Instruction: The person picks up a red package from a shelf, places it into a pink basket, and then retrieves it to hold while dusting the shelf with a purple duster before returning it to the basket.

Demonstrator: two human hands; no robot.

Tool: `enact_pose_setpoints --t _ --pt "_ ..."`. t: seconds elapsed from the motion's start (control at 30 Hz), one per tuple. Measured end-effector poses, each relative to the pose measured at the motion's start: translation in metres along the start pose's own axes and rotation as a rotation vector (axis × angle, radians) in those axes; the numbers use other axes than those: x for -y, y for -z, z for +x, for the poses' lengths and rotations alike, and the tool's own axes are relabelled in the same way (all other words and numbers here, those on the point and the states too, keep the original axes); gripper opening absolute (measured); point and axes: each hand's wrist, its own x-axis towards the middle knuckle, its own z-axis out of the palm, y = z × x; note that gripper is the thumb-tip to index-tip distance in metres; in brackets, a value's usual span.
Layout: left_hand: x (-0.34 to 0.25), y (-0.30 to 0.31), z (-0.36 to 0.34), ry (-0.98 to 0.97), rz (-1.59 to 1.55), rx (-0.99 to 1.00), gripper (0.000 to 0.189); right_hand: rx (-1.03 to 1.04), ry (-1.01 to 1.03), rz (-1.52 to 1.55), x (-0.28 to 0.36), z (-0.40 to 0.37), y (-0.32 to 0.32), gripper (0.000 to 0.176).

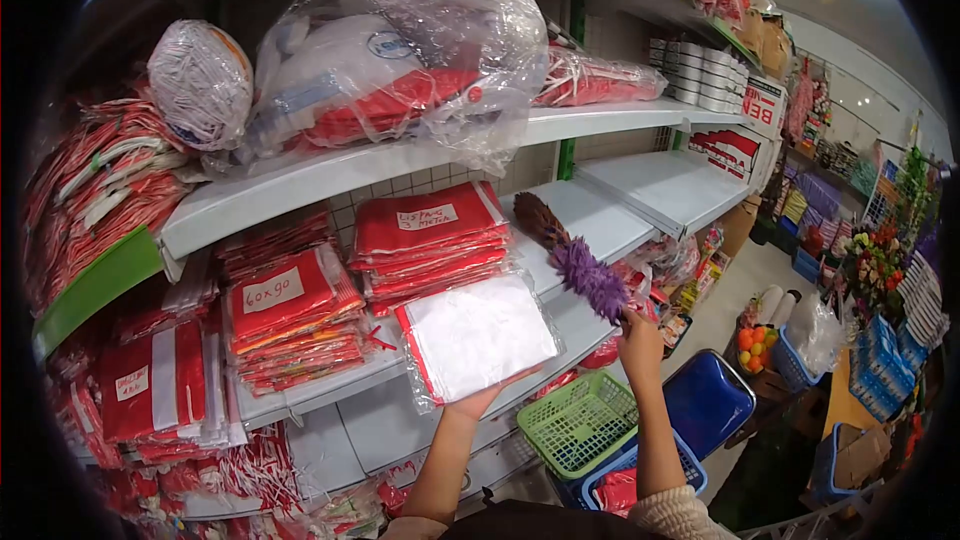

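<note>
My left hand [473,406] is under a clear plastic packet of folded red and white cloth [482,338], gripping its lower edge; most of the fingers are hidden beneath it. Further right, my right hand [640,335] is closed round the end of a purple and brown feather duster [590,278]. The duster's brown tip lies over the grey shelf [560,208]. Just behind the packet stands a stack of red cloth packets [430,230] with a handwritten label. To its left is another stack [285,300] labelled "60x90".
Above runs a shelf [330,158] loaded with a big plastic bag [400,50]. Below my hands are a green basket [580,425], a blue basket [690,465] and a blue stool-like seat [708,395]. An aisle with flowers [880,260] and goods lies right.
</note>
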Motion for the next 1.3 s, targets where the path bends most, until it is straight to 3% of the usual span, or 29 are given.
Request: enact_pose_setpoints --t 0.17,0.27,0.37,0.47,0.57,0.63,0.7,0.8,0.93,0.97,1.0,1.07,1.1,1.13,1.2,1.27,1.3 --pt "0.000 -0.007 -0.008 -0.009 0.056 0.001 0.074 0.003 0.047 -0.024 0.026 0.043 -0.045 0.028" --pt "0.001 -0.012 -0.011 -0.010 0.100 0.004 0.074 0.104 -0.043 0.057 0.027 0.059 -0.058 0.031" --pt "0.004 -0.015 -0.012 -0.016 0.149 0.010 0.073 -0.050 0.084 -0.189 0.039 0.050 -0.052 0.039" --pt "0.004 -0.013 -0.008 -0.020 0.156 0.007 0.073 -0.279 0.197 -0.063 0.071 0.029 -0.024 0.042" --pt "0.008 -0.003 -0.003 -0.040 0.184 -0.022 0.070 -0.184 0.335 0.294 0.088 0.000 -0.009 0.048" --pt "0.010 0.011 -0.001 -0.072 0.319 -0.081 0.068 0.143 0.379 0.584 0.096 -0.023 -0.011 0.056" --pt "0.015 0.018 -0.002 -0.095 0.469 -0.172 0.066 0.340 0.526 0.460 0.111 -0.042 0.000 0.068" --pt "0.033 0.006 -0.008 -0.095 0.589 -0.271 0.062 0.380 0.608 0.297 0.130 -0.058 0.010 0.077" --pt "0.037 0.021 -0.002 -0.051 0.610 -0.237 0.061 0.400 0.551 0.213 0.123 -0.056 0.012 0.066" --pt "0.038 0.023 -0.001 -0.042 0.615 -0.228 0.060 0.311 0.550 0.241 0.122 -0.054 0.019 0.061" --pt "0.041 0.018 0.001 -0.004 0.559 -0.243 0.065 0.265 0.498 0.427 0.114 -0.053 0.014 0.058" --pt "0.028 0.056 0.011 0.267 0.298 0.037 0.071 0.170 0.387 0.797 0.095 -0.051 -0.004 0.052" --pt "0.041 0.031 0.013 0.160 0.611 -0.029 0.067 0.139 0.045 1.154 0.102 -0.057 0.000 0.034" --pt "0.040 0.033 0.016 0.169 0.670 -0.022 0.068 0.207 -0.266 1.110 0.092 -0.060 0.003 0.038" --pt "0.042 0.039 0.013 0.111 0.678 -0.048 0.073 -0.243 -0.506 1.624 0.099 -0.054 -0.001 0.047" --pt "0.040 0.033 0.011 0.130 0.850 -0.133 0.081 -0.318 -0.504 1.913 0.098 -0.043 0.015 0.051" --pt "0.039 0.028 0.010 0.139 0.934 -0.178 0.086 -0.238 -0.501 2.035 0.088 -0.039 0.011 0.052"
